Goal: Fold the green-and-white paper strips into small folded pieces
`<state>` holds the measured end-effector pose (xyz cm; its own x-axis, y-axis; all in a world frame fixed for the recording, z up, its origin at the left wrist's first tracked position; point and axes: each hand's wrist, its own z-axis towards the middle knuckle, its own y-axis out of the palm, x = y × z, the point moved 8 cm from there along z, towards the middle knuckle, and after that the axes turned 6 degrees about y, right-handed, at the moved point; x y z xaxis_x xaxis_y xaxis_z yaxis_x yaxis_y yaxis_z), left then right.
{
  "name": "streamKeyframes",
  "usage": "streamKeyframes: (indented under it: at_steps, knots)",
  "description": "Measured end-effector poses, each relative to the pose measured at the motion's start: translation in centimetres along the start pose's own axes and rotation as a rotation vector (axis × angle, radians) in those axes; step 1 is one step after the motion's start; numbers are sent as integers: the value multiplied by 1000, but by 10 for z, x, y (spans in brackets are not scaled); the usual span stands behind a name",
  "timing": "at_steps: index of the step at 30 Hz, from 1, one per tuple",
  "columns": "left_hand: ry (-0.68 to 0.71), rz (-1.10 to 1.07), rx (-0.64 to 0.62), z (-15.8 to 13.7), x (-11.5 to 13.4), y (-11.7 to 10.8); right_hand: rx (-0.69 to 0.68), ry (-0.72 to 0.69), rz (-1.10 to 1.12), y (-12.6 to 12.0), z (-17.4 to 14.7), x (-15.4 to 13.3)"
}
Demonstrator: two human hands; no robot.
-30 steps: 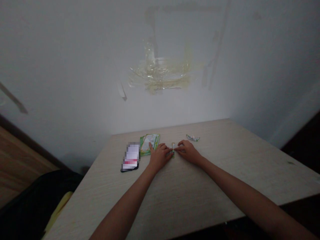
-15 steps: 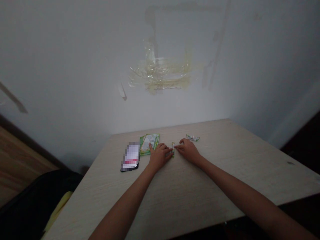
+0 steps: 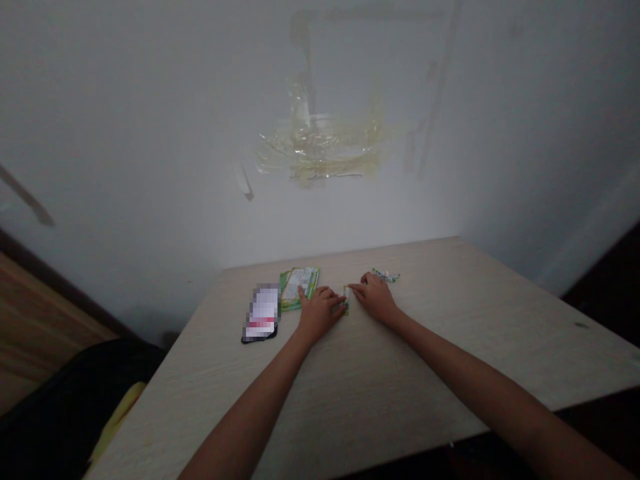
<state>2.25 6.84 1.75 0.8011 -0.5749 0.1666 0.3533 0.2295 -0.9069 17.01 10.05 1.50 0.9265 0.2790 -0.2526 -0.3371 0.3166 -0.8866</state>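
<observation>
Grip-wise, both hands, left hand (image 3: 318, 311) and right hand (image 3: 375, 299), pinch a small green-and-white paper strip (image 3: 346, 298) flat on the pale wooden worktop (image 3: 450, 347) between them; I'd press evenly, fingertips low.

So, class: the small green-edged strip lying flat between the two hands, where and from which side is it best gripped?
Probably at the far end of the small strip, pinched from above. It lies flat on the table; the left hand covers its near end and the right hand touches its side.

Dim, flat light with a grey cast; corners fall dark, wide-angle bending at the edges, and fine detail is soft and grainy.
</observation>
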Motion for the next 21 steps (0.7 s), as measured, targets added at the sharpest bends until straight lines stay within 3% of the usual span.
streamKeyframes:
  at_steps: [9,21]
  knots:
    - [19,27,11,-1,3,-1,72,-116,328,9,3,15]
    - [15,54,-6,0,3,-1,26,-290,339,2,-7,-6]
